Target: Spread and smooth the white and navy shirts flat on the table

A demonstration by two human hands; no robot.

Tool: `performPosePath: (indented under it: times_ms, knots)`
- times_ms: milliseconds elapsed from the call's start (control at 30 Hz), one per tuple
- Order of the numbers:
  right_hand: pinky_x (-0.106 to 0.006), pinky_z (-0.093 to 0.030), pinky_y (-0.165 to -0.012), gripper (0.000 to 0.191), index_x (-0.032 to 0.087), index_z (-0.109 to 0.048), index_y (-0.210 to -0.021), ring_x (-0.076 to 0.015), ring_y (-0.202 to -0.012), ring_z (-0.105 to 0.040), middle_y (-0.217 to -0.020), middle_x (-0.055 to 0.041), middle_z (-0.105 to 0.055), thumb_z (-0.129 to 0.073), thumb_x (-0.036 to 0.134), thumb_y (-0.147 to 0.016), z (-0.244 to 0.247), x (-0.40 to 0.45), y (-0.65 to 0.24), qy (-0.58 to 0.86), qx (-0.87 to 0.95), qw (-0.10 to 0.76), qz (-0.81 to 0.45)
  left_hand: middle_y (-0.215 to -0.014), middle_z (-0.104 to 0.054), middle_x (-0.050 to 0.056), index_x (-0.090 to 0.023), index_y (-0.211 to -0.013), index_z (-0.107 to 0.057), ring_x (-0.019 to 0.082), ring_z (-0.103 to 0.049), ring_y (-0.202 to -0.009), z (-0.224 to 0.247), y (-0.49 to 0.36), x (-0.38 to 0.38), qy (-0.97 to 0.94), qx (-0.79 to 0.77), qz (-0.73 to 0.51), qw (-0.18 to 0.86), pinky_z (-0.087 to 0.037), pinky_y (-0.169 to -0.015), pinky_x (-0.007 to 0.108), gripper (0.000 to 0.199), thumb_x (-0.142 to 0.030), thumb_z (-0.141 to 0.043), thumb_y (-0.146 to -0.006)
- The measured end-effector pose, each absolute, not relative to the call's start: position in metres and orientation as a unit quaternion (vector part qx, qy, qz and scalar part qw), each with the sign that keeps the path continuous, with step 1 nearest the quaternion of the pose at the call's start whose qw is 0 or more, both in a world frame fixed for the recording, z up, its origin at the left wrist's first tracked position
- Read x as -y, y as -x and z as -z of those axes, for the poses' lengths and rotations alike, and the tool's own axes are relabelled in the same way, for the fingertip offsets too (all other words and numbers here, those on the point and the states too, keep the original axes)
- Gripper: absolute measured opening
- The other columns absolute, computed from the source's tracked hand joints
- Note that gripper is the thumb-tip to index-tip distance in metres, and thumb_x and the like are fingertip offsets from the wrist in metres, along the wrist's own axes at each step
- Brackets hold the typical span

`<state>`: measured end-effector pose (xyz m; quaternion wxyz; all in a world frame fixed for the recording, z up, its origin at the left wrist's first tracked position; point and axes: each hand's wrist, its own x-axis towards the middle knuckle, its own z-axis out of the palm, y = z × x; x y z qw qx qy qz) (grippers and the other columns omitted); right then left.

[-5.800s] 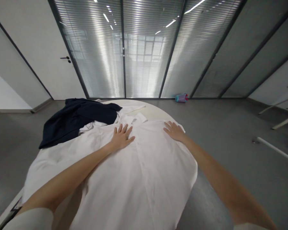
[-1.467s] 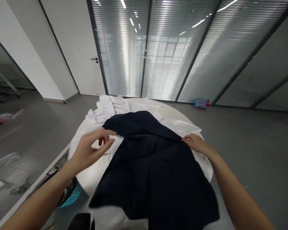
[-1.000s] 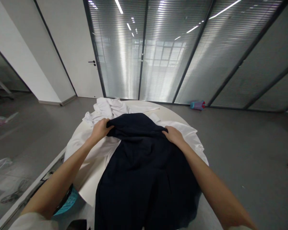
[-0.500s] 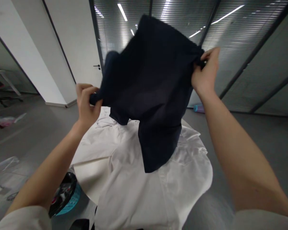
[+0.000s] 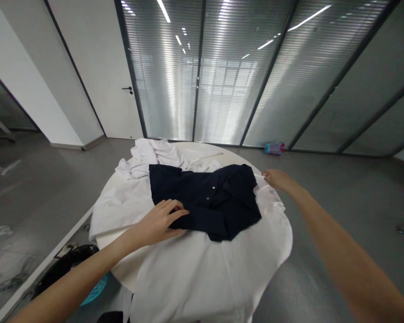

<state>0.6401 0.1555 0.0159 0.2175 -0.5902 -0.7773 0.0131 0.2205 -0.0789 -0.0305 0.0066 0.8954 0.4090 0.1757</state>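
A navy garment (image 5: 191, 190) with small light buttons lies folded over on white cloth that covers much of a round table. My left hand (image 5: 163, 220) rests at its lower left edge, fingers apart and touching the fabric. Off the garment's right side, at the table's edge, my right hand (image 5: 276, 179) has its fingers closed on the edge of the white cloth (image 5: 267, 193). The fingertips of that hand are partly hidden.
The round table (image 5: 227, 157) shows a bare rim at the back, near a bunched white garment (image 5: 155, 152). A lined blue basket (image 5: 96, 291) stands on the floor at lower left. A small blue and pink bin (image 5: 274, 149) lies by the glass wall.
The navy garment was held up in the air by both hands; now it lies on the table. Both hands have come down, the right one off the garment. The view has shifted slightly.
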Motion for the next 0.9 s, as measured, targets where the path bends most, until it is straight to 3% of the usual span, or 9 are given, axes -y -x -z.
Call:
performPosePath:
  times_ms: [67,200,300,367,467,600,733,833,900]
  knots:
    - [-0.039,-0.055,-0.083,0.016,0.017,-0.072,-0.101,-0.0228,-0.087,-0.068,-0.096,-0.0089,-0.072,-0.064,0.026,-0.091,-0.013,-0.152,-0.635,0.574,0.797,0.18,-0.055,-0.126,-0.058,0.013,-0.021,-0.138,-0.051,0.027,-0.061,-0.108,0.037,-0.223,0.077,-0.866,-0.463,-0.189,0.002,-0.049,-0.093,0.042,0.057,-0.04,-0.068,-0.088]
    - [-0.04,-0.05,-0.096,0.042,0.025,-0.066,-0.125,-0.0269,-0.109,-0.064,-0.126,-0.0071,-0.066,-0.069,0.035,-0.084,-0.003,-0.133,-0.596,0.409,0.886,0.161,-0.149,-0.126,-0.059,0.011,-0.023,-0.147,-0.041,0.026,-0.065,-0.105,0.052,-0.234,0.074,-0.849,-0.502,-0.155,0.054,-0.052,-0.09,0.037,0.067,-0.031,-0.068,-0.086]
    - [-0.044,-0.046,-0.099,0.044,0.027,-0.068,-0.122,-0.0296,-0.114,-0.061,-0.128,-0.0075,-0.064,-0.072,0.029,-0.078,0.005,-0.117,-0.566,0.349,0.92,0.119,-0.135,-0.121,-0.062,0.009,-0.022,-0.144,-0.044,0.024,-0.065,-0.103,0.054,-0.24,0.077,-0.857,-0.492,-0.142,0.054,-0.051,-0.087,0.035,0.061,-0.022,-0.066,-0.087]
    - [-0.042,-0.047,-0.094,0.028,0.025,-0.074,-0.105,-0.0285,-0.103,-0.065,-0.111,-0.0074,-0.071,-0.065,0.019,-0.08,0.007,-0.11,-0.558,0.357,0.925,0.079,-0.106,-0.114,-0.064,0.008,-0.021,-0.134,-0.053,0.023,-0.064,-0.098,0.049,-0.238,0.08,-0.867,-0.476,-0.144,0.018,-0.049,-0.084,0.036,0.048,-0.016,-0.063,-0.088]
    - [-0.036,-0.049,-0.08,0.022,0.022,-0.074,-0.086,-0.0242,-0.083,-0.067,-0.089,-0.0051,-0.073,-0.057,0.011,-0.079,0.0,-0.106,-0.565,0.395,0.911,0.058,-0.102,-0.104,-0.063,0.006,-0.022,-0.111,-0.064,0.022,-0.06,-0.096,0.035,-0.225,0.085,-0.87,-0.448,-0.2,-0.046,-0.045,-0.086,0.038,0.036,-0.001,-0.053,-0.084]
    - [-0.031,-0.051,-0.07,0.014,0.023,-0.073,-0.083,-0.021,-0.073,-0.066,-0.079,-0.0025,-0.072,-0.059,0.023,-0.08,-0.024,-0.094,-0.579,0.376,0.89,0.032,-0.256,-0.103,-0.055,0.006,-0.021,-0.081,-0.065,0.026,-0.053,-0.115,0.018,-0.197,0.097,-0.828,-0.436,-0.334,-0.115,-0.04,-0.097,0.048,0.04,0.01,-0.044,-0.07]
    - [-0.034,-0.053,-0.08,0.023,0.024,-0.075,-0.099,-0.0213,-0.085,-0.066,-0.096,-0.0045,-0.072,-0.057,0.033,-0.088,-0.049,-0.07,-0.547,0.308,0.898,0.135,-0.286,-0.113,-0.048,0.006,-0.022,-0.072,-0.065,0.027,-0.046,-0.122,0.02,-0.189,0.111,-0.814,-0.425,-0.38,-0.111,-0.043,-0.099,0.048,0.04,0.012,-0.044,-0.067]
    - [-0.036,-0.05,-0.094,0.031,0.027,-0.073,-0.112,-0.0203,-0.101,-0.065,-0.11,-0.0047,-0.069,-0.051,0.021,-0.092,-0.06,-0.052,-0.49,0.192,0.933,0.171,-0.252,-0.115,-0.049,0.006,-0.023,-0.08,-0.065,0.025,-0.047,-0.12,0.029,-0.201,0.119,-0.835,-0.381,-0.371,-0.14,-0.046,-0.096,0.046,0.036,0.009,-0.051,-0.075]
    - [-0.038,-0.043,-0.105,0.048,0.029,-0.069,-0.123,-0.0188,-0.117,-0.059,-0.125,-0.0037,-0.064,-0.045,0.006,-0.089,-0.06,-0.043,-0.446,0.105,0.956,0.148,-0.232,-0.11,-0.052,0.005,-0.023,-0.084,-0.064,0.023,-0.05,-0.113,0.034,-0.21,0.123,-0.842,-0.347,-0.365,-0.193,-0.047,-0.095,0.043,0.027,0.004,-0.06,-0.08]
